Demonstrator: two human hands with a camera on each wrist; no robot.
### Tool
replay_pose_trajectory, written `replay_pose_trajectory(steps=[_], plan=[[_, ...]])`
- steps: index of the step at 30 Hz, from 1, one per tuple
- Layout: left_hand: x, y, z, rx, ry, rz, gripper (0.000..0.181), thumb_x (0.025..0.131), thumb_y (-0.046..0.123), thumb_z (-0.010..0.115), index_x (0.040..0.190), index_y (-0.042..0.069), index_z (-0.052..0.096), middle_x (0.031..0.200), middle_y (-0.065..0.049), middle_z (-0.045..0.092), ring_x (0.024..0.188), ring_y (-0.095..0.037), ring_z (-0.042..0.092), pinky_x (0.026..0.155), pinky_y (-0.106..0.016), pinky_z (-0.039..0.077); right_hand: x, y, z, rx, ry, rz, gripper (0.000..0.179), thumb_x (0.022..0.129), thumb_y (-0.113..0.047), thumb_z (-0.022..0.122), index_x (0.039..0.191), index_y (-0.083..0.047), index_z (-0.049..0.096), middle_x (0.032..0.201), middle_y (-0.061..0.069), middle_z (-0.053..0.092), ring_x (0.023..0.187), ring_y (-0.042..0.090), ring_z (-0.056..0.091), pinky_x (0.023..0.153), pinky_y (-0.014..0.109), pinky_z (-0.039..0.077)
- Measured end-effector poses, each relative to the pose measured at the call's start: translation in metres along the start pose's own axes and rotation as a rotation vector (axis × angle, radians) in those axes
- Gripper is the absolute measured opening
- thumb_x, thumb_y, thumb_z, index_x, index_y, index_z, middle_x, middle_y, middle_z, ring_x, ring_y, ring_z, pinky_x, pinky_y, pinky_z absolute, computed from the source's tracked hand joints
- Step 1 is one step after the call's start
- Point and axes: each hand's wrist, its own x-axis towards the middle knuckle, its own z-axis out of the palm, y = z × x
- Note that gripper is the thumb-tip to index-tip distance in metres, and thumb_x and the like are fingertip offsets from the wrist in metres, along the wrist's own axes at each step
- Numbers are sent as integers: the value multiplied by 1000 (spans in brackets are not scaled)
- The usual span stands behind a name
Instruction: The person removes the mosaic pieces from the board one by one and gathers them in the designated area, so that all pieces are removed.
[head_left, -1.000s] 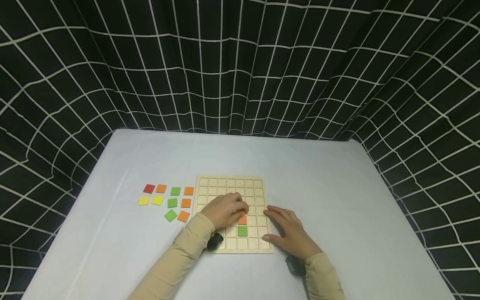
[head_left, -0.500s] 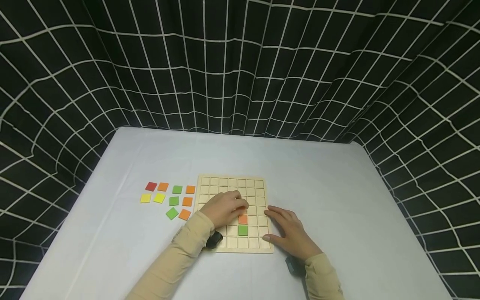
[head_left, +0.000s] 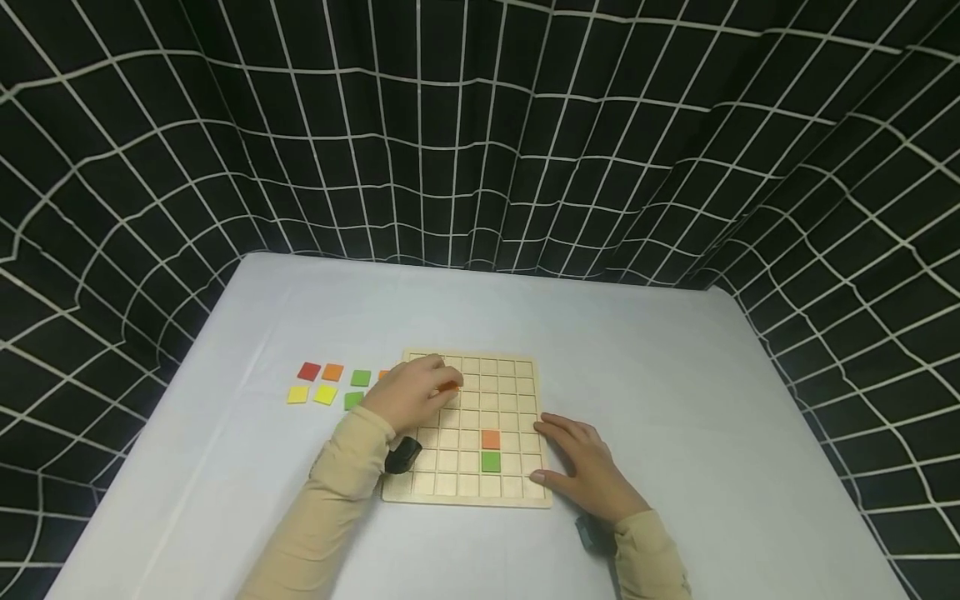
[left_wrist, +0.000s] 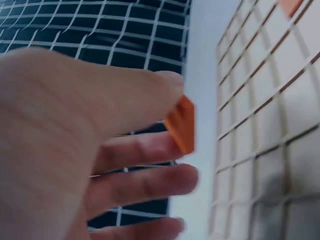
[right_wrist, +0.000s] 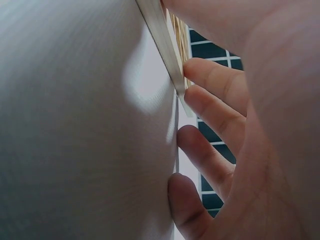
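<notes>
In the head view my left hand (head_left: 412, 392) is over the upper left of a wooden grid board (head_left: 517, 371). It pinches an orange square tile (left_wrist: 184, 125) between thumb and index finger, the other fingers held apart in the left wrist view. Two tiles lie in the board's cells, an orange-red one (head_left: 491, 439) and, just nearer, a green one (head_left: 491, 462). My right hand (head_left: 585, 467) rests at the board's right edge, fingers spread, with fingertips and thumb tip touching the rim (right_wrist: 162, 45).
Left of the board lie loose tiles: a red one (head_left: 309, 372), an orange one (head_left: 333, 372), yellow ones (head_left: 297, 394) and green ones (head_left: 361, 378). My left hand and sleeve (head_left: 330, 475) cover part of that group. A white cloth (head_left: 637, 350) covers the table; dark gridded curtains (head_left: 480, 125) surround it.
My left hand has moved left and away from me, from the board's middle to its upper left, with an orange tile now showing in its fingers. My right hand stays at the edge.
</notes>
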Motion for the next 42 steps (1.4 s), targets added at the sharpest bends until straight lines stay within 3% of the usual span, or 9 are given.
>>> replay_pose_trajectory(steps=[3,8,12,16,21,27,33,42], plan=[[-6,-6,-14,4,-21,-75,16,91,22,65,106,18,70,93,2,61,72,-12,53,68,-29,46,0,0,0,6,-2,0,71,78,-50,73,139,-22,49,147,-5,41,129,27,38,101,57,35],[-21,-22,-40,9,11,-193,17,92,22,64,106,15,68,93,0,62,80,-17,60,72,-34,49,0,0,2,9,0,-1,71,78,-51,72,139,-23,50,147,-5,42,129,27,38,101,56,35],[-36,-34,-58,20,53,-270,18,92,21,62,106,12,67,95,-3,64,86,-22,63,74,-40,50,1,0,4,16,2,-4,71,78,-52,72,139,-23,50,147,-5,42,129,26,38,102,57,35],[-48,-42,-67,31,60,-312,19,92,20,61,108,12,66,96,-5,65,84,-22,62,74,-42,50,2,0,5,23,-6,-9,71,78,-53,71,139,-22,49,147,-4,41,130,27,38,102,57,34],[-60,-49,-68,14,16,-357,23,90,19,62,111,9,64,97,-8,65,81,-22,60,73,-42,50,-1,2,3,18,2,-4,72,78,-53,71,139,-21,49,147,-3,41,130,28,37,103,58,34],[-78,-65,-66,14,13,-409,18,89,16,63,103,6,60,96,-10,63,81,-23,58,73,-41,48,-2,5,1,10,6,-9,73,77,-53,71,139,-22,49,147,-3,41,131,28,37,104,57,34],[-101,-81,-59,28,-39,-507,20,87,15,63,100,4,52,82,-6,55,70,-20,49,64,-33,41,1,6,1,16,-2,-16,72,78,-52,72,139,-22,49,147,-3,41,130,28,37,104,57,33],[-119,-92,-52,52,-61,-515,15,85,14,67,86,8,53,79,-4,51,71,-20,47,64,-33,40,2,8,1,20,4,-19,71,77,-52,73,138,-24,49,146,-3,42,129,27,37,103,57,33]])
